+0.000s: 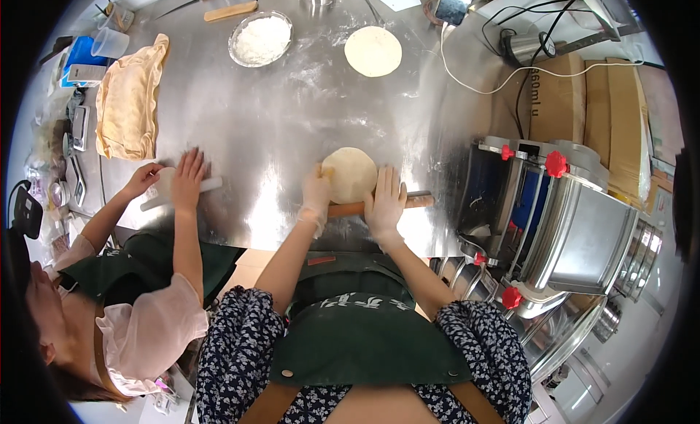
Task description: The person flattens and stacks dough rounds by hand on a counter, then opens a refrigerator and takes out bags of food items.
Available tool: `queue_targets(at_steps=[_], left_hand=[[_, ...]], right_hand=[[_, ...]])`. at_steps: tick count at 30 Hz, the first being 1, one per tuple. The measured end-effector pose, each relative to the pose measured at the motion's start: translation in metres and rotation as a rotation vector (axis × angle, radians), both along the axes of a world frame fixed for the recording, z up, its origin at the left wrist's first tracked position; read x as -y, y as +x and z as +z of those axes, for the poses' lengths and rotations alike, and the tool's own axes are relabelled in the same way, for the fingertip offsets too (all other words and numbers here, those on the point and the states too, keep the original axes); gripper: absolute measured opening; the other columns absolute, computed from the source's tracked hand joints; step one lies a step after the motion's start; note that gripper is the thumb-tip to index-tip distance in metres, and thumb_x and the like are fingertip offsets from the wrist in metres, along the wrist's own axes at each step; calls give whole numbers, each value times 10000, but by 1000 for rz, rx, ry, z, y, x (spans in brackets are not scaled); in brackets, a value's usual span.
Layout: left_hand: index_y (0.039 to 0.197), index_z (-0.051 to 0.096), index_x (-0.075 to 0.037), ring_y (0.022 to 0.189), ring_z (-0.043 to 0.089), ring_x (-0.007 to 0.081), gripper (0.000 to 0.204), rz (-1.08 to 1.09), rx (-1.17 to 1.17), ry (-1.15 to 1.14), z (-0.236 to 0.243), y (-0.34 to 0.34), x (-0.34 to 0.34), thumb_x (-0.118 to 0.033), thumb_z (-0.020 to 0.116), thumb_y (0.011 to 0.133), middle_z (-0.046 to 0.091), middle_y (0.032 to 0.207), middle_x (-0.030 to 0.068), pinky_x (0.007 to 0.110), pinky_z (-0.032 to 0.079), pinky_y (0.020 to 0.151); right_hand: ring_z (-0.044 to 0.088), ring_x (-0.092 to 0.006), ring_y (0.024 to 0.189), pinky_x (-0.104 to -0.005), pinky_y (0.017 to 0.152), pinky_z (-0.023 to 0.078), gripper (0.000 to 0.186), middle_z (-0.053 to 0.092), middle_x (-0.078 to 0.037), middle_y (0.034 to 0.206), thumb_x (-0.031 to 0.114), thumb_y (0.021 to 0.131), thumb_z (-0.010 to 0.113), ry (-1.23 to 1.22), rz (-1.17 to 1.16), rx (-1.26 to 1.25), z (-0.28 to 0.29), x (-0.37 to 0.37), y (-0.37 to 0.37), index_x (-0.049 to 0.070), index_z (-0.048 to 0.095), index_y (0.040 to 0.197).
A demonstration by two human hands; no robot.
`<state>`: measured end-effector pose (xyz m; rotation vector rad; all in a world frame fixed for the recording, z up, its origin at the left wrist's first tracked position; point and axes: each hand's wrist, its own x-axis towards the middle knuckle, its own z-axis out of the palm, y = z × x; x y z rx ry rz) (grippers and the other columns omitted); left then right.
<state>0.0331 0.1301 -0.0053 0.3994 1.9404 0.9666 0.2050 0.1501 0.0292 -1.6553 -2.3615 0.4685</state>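
Note:
A round, flat sheet of dough [354,170] lies on the steel table in front of me. My left hand [316,193], in a thin clear glove, has its fingers closed on the left edge of this dough. Along the dough's near edge runs a wooden rolling pin [346,209]. My right hand [386,203], also gloved, rests across the pin with its fingers stretched out flat, their tips beside the dough's right edge. Whether the pin presses on the dough is hard to see.
Farther off on the steel table [292,125] are a bowl of flour [262,39] and another dough round [373,51]. A co-worker's hands [188,177] roll dough with a white pin [211,183] at left, near covered dough [131,99]. A metal machine with red knobs [576,234] stands right.

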Motion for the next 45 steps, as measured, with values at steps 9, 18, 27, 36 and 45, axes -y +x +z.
queue_targets(at_steps=[9,18,27,36,45], left_hand=[[1021,714,-118,988,635,287,232,-611,-402,-59,40,-7,-35,-255,676,838,701,996,111,405,501,849],[956,712,-91,1014,611,320,224,-452,-532,-172,43,0,-3,-243,710,791,687,1015,112,425,501,844],[1063,668,-33,803,645,242,209,137,192,47,27,-4,-15,-174,621,917,693,904,196,364,489,729],[969,714,-162,885,665,319,218,-549,-267,-150,40,-2,-41,-301,669,806,713,925,94,431,515,786],[963,714,-166,916,663,295,183,-693,-482,-220,49,3,-37,-260,662,815,712,956,76,419,521,768]], right_hand=[[270,-416,1429,-578,1137,214,743,320,-238,1533,286,885,600,-47,-1,83,10,-53,-23,-42,301,1480],[284,-403,1425,-563,1146,225,695,332,-227,1528,355,946,528,53,-80,122,18,-68,-37,-60,320,1463],[271,-400,1438,-572,1137,206,750,302,-212,1554,284,881,573,-212,34,75,7,29,27,-27,277,1496],[261,-424,1427,-591,1137,199,758,316,-253,1530,317,893,597,54,-37,83,6,-79,-36,-73,297,1470],[295,-402,1412,-573,1146,211,702,342,-256,1508,311,924,568,100,-113,132,13,-83,-47,-70,322,1459]])
